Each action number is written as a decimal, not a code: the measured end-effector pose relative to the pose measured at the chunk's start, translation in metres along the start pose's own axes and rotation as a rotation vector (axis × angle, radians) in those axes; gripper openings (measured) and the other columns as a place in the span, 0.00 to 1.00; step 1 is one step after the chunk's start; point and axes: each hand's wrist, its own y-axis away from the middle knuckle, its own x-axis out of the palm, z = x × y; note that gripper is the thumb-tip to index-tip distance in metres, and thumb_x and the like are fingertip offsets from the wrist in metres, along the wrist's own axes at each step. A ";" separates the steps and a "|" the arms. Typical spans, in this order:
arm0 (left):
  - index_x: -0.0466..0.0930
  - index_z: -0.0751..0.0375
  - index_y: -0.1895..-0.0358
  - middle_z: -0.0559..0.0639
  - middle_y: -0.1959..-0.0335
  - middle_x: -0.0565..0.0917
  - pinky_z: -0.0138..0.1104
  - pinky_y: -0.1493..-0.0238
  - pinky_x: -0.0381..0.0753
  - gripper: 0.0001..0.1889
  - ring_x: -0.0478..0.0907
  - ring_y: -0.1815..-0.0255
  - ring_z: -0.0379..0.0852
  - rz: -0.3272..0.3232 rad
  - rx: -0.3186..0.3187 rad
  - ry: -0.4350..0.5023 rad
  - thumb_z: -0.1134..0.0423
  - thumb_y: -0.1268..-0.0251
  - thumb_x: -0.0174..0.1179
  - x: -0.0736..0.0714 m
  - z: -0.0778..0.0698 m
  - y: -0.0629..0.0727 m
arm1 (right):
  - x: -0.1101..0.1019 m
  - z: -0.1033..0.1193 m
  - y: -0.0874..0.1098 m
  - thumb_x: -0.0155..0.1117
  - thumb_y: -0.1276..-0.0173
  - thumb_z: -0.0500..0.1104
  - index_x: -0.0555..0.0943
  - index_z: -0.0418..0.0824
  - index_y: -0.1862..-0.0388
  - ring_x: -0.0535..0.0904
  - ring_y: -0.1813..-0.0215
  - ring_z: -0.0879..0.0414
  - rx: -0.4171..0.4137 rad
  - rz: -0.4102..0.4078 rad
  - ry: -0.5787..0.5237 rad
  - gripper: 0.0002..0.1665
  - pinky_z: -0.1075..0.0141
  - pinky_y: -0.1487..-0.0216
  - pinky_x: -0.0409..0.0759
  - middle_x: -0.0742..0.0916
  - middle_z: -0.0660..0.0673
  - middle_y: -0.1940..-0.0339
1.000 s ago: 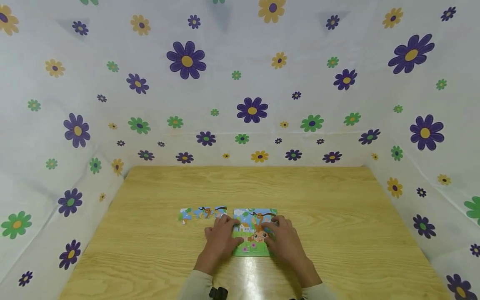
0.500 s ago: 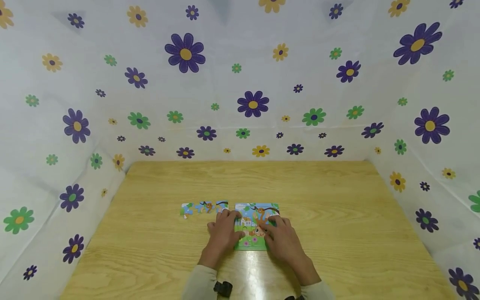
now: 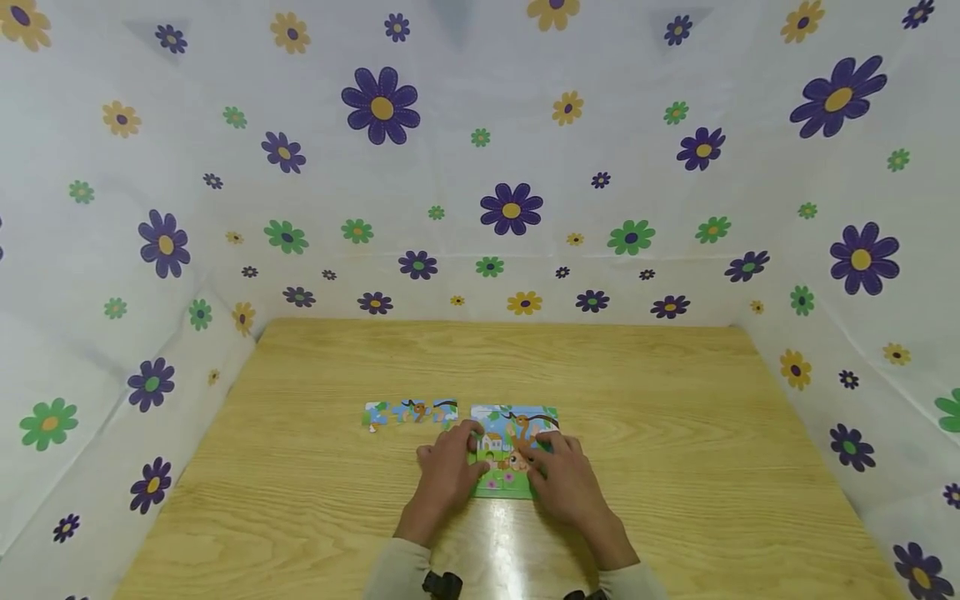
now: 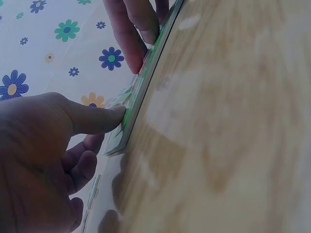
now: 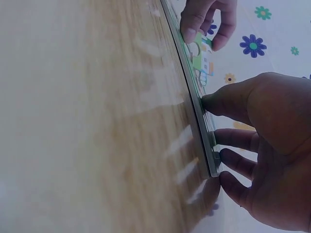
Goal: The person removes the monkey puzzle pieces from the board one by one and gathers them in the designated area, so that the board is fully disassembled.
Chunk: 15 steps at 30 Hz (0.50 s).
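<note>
A jigsaw puzzle [image 3: 517, 492] in a flat tray lies in front of me, its picture showing a brown cartoon animal, a house and grass. At its left side, my left hand [image 3: 447, 472] pinches a house-and-grass puzzle piece [image 5: 197, 60] between thumb and forefinger; the piece appears tilted up from the tray in the right wrist view. My right hand [image 3: 570, 483] rests on the puzzle's right part, thumb and fingertips touching its surface and right edge. Part of the animal's face is hidden under its fingers.
Several loose puzzle pieces [image 3: 412, 411] lie in a row left of the tray, near my left fingers. The wooden table [image 3: 660, 400] is bordered at the back and sides by a flower-patterned white cloth [image 3: 450, 175].
The house piece has shifted and tilted under my left hand. My right fingers have slid a little left, over the animal's face. The head view has shifted slightly.
</note>
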 end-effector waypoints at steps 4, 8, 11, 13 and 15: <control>0.75 0.46 0.48 0.39 0.65 0.75 0.44 0.58 0.52 0.20 0.69 0.64 0.40 0.006 0.004 0.047 0.57 0.44 0.70 -0.001 0.002 0.000 | -0.001 0.001 0.000 0.66 0.34 0.43 0.83 0.48 0.43 0.69 0.37 0.37 -0.001 -0.005 -0.005 0.20 0.42 0.47 0.74 0.78 0.41 0.40; 0.75 0.48 0.47 0.37 0.65 0.76 0.46 0.55 0.56 0.20 0.71 0.64 0.39 -0.008 -0.007 0.087 0.59 0.44 0.69 -0.006 0.010 0.003 | 0.001 0.000 -0.001 0.66 0.35 0.43 0.83 0.47 0.43 0.70 0.37 0.37 -0.008 -0.015 -0.001 0.20 0.42 0.48 0.75 0.78 0.41 0.40; 0.75 0.47 0.47 0.36 0.65 0.77 0.49 0.52 0.58 0.21 0.71 0.66 0.37 -0.018 -0.035 0.108 0.59 0.43 0.68 -0.014 0.021 0.007 | 0.002 -0.001 -0.002 0.65 0.35 0.43 0.83 0.48 0.43 0.70 0.38 0.38 -0.003 -0.013 -0.004 0.20 0.42 0.48 0.75 0.78 0.41 0.40; 0.75 0.46 0.47 0.35 0.65 0.77 0.50 0.52 0.59 0.21 0.70 0.69 0.36 -0.027 -0.056 0.113 0.60 0.44 0.68 -0.020 0.030 0.009 | 0.002 -0.001 -0.002 0.65 0.35 0.43 0.83 0.48 0.44 0.70 0.38 0.37 0.003 -0.011 -0.006 0.20 0.42 0.47 0.75 0.78 0.41 0.40; 0.74 0.45 0.47 0.35 0.65 0.78 0.50 0.53 0.59 0.21 0.69 0.69 0.36 -0.038 -0.079 0.103 0.59 0.44 0.69 -0.026 0.038 0.011 | 0.002 -0.001 -0.003 0.65 0.35 0.43 0.83 0.48 0.44 0.70 0.38 0.37 0.003 -0.017 -0.005 0.19 0.42 0.47 0.75 0.78 0.41 0.41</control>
